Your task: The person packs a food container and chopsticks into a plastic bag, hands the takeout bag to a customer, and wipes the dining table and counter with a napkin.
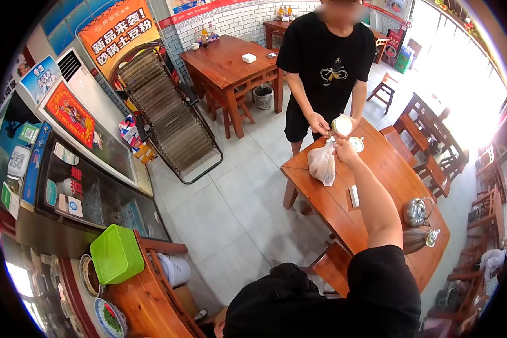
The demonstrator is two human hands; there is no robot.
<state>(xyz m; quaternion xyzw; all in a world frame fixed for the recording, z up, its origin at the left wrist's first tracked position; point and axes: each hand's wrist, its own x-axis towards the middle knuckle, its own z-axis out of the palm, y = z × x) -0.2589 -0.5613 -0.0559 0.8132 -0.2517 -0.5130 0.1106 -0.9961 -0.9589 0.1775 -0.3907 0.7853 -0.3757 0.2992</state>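
My right arm reaches out over the wooden table [377, 163]. At its end, my right hand [345, 153] is closed on the gathered top of a white plastic bag [322, 165]. The bag hangs full at the table's near left corner; what it holds cannot be made out. Across from me stands a person in a black T-shirt [327, 50]. One hand of theirs [319, 123] is at the bag's handles, close to my fingers. Their other hand holds a round tub with a pale top [342, 125]. My left hand is out of sight.
A metal kettle [416, 212], a glass bottle [432, 238], a white box [354, 196] and a small white dish [356, 144] are on the table. A stool [333, 267] stands below its edge. To the left are a folding recliner [172, 107] and a green basket [116, 254].
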